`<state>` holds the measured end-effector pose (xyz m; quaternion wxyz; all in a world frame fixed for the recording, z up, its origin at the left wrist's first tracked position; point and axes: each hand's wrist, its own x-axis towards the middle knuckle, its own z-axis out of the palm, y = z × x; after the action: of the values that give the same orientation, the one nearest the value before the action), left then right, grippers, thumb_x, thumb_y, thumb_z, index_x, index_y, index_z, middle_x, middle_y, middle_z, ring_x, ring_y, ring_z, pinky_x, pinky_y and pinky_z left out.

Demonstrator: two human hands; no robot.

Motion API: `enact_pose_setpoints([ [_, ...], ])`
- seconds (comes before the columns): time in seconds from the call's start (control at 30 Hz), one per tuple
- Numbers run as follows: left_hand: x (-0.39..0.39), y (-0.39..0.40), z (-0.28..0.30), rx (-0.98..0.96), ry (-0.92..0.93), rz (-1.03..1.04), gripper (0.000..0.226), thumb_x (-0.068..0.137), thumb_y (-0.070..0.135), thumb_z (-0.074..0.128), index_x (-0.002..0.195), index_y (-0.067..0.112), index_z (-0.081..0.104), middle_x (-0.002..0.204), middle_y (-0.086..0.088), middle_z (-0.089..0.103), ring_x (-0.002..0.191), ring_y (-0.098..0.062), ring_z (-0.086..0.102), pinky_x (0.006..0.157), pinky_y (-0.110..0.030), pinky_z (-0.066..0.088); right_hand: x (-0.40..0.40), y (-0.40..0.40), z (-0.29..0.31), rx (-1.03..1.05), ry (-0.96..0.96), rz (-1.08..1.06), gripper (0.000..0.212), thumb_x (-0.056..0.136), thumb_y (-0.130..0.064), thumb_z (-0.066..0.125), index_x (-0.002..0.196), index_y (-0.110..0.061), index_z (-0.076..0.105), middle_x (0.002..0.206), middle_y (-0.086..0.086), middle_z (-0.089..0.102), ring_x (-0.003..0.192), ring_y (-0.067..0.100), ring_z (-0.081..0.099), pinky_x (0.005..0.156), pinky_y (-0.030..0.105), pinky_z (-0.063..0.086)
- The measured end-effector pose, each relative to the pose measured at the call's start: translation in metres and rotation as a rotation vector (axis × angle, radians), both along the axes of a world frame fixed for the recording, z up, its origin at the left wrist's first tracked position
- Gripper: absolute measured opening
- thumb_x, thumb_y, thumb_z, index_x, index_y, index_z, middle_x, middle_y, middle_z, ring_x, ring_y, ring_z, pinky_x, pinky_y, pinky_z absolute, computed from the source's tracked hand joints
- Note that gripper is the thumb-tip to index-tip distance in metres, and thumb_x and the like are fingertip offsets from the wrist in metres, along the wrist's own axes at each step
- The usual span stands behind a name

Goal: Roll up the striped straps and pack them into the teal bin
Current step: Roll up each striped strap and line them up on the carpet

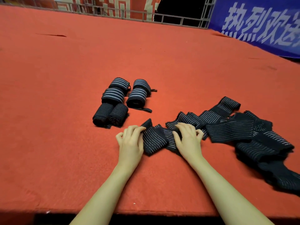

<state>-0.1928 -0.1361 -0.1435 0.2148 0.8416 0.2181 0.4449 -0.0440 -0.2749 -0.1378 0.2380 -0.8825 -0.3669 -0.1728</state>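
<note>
**Both hands on one strap, six rolls already lined up**

So the left hand (130,140) has its fingers curled onto the near end of a dark striped strap (154,140), pinching the folded corner that sticks up a bit. The right hand (189,138) sits on the same strap just to the right, fingers bent and pressing down into the fabric, thumb tucked out to the side. Neither one is spread flat; both are clawed in on the cloth. Both forearms are bare and come up from the bottom edge.

That strap lies flat on the red felt table (65,111) and runs off to the right, where it meets the loose pile of straps (253,138), a messy heap of unrolled black bands with thin pale stripes, overlapping each other all the way to the right edge.

Just beyond the left hand is the cluster of rolled straps (116,101): six rolls lying on their sides, packed close in two rough columns, a couple with little tabs poking out.

Far back there's a metal railing (162,17) and a blue banner (259,23) with white characters at the right.
</note>
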Motion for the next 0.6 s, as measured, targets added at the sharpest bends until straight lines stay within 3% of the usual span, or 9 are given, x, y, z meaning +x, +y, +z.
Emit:
enact_pose_setpoints([
  [0.17, 0.003, -0.001, 0.000, 0.064, 0.004, -0.009, 0.029, 0.090, 0.025, 0.048, 0.109, 0.016, 0.068, 0.102, 0.004, 0.061, 0.093, -0.011, 0.051, 0.082, -0.029, 0.023, 0.009, 0.000, -0.001, -0.187, 0.112, -0.105, 0.047, 0.092, -0.050, 0.053, 0.130, -0.023, 0.058, 0.143, -0.007, 0.049, 0.136, 0.014, 0.033, 0.103, 0.040, 0.006],
  [0.33, 0.009, -0.003, 0.002, 0.055, 0.040, -0.043, 0.029, 0.090, 0.030, 0.048, 0.108, 0.019, 0.069, 0.103, 0.007, 0.063, 0.094, -0.011, 0.052, 0.082, -0.029, 0.024, 0.012, 0.012, 0.005, -0.150, 0.186, -0.156, 0.031, 0.092, -0.045, 0.054, 0.110, -0.021, 0.064, 0.121, -0.009, 0.059, 0.121, 0.017, 0.039, 0.101, 0.042, 0.014],
  [0.5, 0.017, -0.008, 0.004, 0.031, 0.174, -0.021, 0.037, 0.088, 0.037, 0.044, 0.111, 0.019, 0.067, 0.107, 0.006, 0.062, 0.097, -0.017, 0.054, 0.082, -0.029, 0.022, 0.013, 0.022, 0.005, -0.159, 0.150, -0.198, 0.034, 0.091, -0.052, 0.053, 0.096, -0.019, 0.060, 0.105, -0.007, 0.056, 0.111, 0.021, 0.041, 0.098, 0.044, 0.018],
  [0.6, 0.018, -0.010, 0.001, 0.001, 0.227, -0.013, 0.042, 0.087, 0.041, 0.042, 0.114, 0.019, 0.066, 0.110, 0.005, 0.062, 0.099, -0.020, 0.053, 0.083, -0.034, 0.026, 0.013, 0.024, 0.005, -0.116, 0.140, -0.191, 0.021, 0.094, -0.037, 0.052, 0.093, -0.018, 0.060, 0.103, -0.005, 0.056, 0.107, 0.021, 0.041, 0.092, 0.041, 0.017],
])
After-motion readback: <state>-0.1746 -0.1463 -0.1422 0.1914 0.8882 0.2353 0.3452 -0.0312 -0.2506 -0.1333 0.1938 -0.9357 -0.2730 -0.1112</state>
